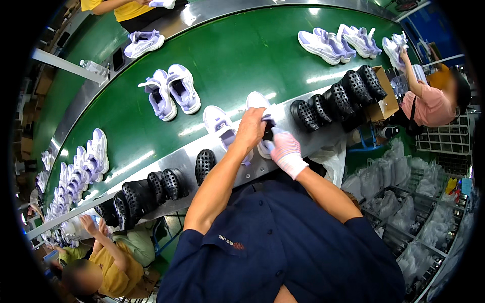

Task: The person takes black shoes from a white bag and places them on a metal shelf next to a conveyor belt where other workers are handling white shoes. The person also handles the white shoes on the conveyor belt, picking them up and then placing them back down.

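Observation:
A white and lavender sneaker (256, 99) lies on the steel edge of the line, toe pointing away from me. My left hand (251, 127), bare, is closed on its upper near the tongue, covering much of that side. My right hand (288, 153) wears a white glove with coloured stripes; its fingers are curled at the sneaker's heel and collar, and the fingertips are partly hidden. Something dark shows inside the shoe opening. Just left of it, untouched, is a matching sneaker (217, 119) with its strap across the opening. A black perforated shoe form (204, 165) stands left of that.
Black perforated forms stand in rows at left (134, 196) and right (339, 99). The green conveyor (237, 55) carries sneaker pairs (183, 88). An open cardboard box (388, 96), plastic-wrapped goods in racks (404, 217) and a co-worker in pink (434, 106) are at right; a yellow-shirted co-worker (121, 267) sits lower left.

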Demonstrator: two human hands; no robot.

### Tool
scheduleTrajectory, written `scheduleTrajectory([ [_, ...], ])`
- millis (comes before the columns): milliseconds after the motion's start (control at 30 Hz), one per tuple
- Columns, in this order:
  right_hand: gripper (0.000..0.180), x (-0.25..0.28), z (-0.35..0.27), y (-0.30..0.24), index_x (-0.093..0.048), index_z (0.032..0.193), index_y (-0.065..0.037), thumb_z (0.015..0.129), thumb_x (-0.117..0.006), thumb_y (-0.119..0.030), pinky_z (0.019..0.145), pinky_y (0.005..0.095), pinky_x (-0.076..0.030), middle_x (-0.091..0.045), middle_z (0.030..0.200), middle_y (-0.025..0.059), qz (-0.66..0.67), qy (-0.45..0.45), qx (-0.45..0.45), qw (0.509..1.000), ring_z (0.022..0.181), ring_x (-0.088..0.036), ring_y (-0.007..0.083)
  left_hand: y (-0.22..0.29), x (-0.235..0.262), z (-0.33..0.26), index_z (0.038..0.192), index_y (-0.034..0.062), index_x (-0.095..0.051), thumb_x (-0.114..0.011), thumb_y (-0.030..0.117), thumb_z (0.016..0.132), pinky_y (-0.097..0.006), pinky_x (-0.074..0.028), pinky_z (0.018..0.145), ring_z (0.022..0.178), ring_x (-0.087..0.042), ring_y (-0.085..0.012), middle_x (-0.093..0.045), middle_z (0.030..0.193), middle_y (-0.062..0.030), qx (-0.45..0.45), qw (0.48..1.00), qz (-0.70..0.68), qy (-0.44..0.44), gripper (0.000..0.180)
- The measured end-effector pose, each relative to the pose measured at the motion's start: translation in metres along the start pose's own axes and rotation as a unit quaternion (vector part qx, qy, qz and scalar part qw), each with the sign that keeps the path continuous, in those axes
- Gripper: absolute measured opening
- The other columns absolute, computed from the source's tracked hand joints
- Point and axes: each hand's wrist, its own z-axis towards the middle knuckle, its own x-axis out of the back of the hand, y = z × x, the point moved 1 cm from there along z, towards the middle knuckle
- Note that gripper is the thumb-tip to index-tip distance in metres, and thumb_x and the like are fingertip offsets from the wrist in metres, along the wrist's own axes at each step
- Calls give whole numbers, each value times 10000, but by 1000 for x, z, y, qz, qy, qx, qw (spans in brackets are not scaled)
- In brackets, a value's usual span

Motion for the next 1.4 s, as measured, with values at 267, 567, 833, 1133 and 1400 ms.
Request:
scheduleTrajectory([
  [267,399,-32,34,40,-649,1017,-8,862,-755,-360,823,503,-551,-715,948,236,-4,-38,-91,995,917,-688,447,19,-26,-27,1557,-39,-233,-733,61,775,-544,-547,804,863,-697,-476,-705,891,-299,197,980,9,-22,934],
  [567,277,-35,55,44,-689,944,-52,861,-680,-315,824,484,-561,-731,900,213,-42,-24,-104,993,913,-709,401,66,10,-76,1362,-22,-546,-770,248,843,-482,-525,794,980,-622,-419,-639,1047,-259,87,987,117,73,626],
  [833,307,-28,62,37,-684,979,-28,832,-704,-297,839,475,-555,-720,935,222,-73,-58,12,996,945,-700,400,18,1,-127,1208,6,-664,-789,392,842,-497,-512,910,1056,-584,-447,-613,1152,-262,225,967,123,-3,546],
  [1133,223,35,-11,12,-711,949,-31,929,-702,-253,672,436,-544,-711,816,215,175,-43,102,978,730,-708,378,-3,55,-227,1170,-22,-660,-827,177,805,-463,-509,888,1029,-599,-384,-637,1127,-193,267,892,283,232,448],
  [1400,486,-101,-25,-62,-635,1255,8,947,-679,-365,963,427,-518,-697,1185,261,327,-249,88,908,1106,-667,407,-30,62,-240,1190,-72,-656,-783,220,878,-467,-517,873,976,-638,-409,-667,1072,-235,316,890,115,309,446],
])
